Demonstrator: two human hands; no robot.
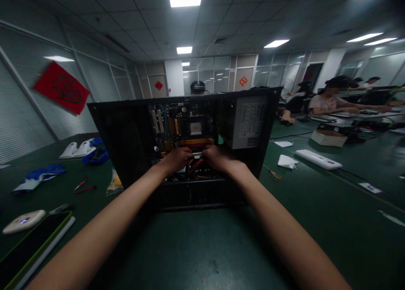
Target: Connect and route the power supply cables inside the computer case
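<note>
An open black computer case (190,195) stands on the green table in front of me, its inside facing me. My left hand (179,157) and my right hand (215,155) are both inside it, fingers closed in a pinch. Between them they hold the ends of a thin, pale-edged strip, which looks like a memory module (198,154), seen nearly edge-on. Just above it run the yellow and red memory slots (202,143) of the motherboard (185,117). A silver processor (195,128) sits higher up. Dark and red cables (193,168) hang below my fingers.
The power supply (248,123) fills the case's upper right. A screwdriver (274,174), a white power strip (318,159) and a cardboard box (329,138) lie to the right. On the left are red-handled pliers (85,186), blue-and-white gloves (41,176) and a phone (34,243). People sit farther back.
</note>
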